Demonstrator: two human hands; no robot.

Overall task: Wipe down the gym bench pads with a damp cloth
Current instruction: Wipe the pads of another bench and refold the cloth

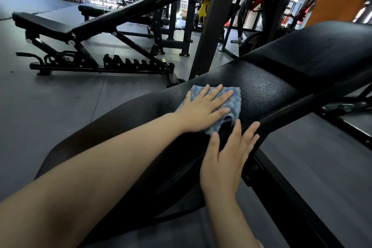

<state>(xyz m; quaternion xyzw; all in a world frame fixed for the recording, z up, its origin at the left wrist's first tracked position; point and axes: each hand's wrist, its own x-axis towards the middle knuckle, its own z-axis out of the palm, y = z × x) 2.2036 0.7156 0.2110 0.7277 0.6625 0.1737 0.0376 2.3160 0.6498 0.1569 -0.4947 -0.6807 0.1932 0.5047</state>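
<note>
A black padded bench seat pad (261, 90) runs diagonally across the view, with a second back pad (326, 52) rising beyond it at the upper right. A blue and white cloth (234, 99) lies flat on the seat pad. My left hand (203, 110) presses on the cloth with straight, spread fingers. My right hand (227, 153) rests flat on the near edge of the same pad, fingers straight, just beside the cloth's lower corner.
Another black adjustable bench (84, 26) stands on the grey floor to the left. A black rack upright (209, 22) rises just behind the pad. The bench frame (342, 106) extends right. People stand far back by the windows.
</note>
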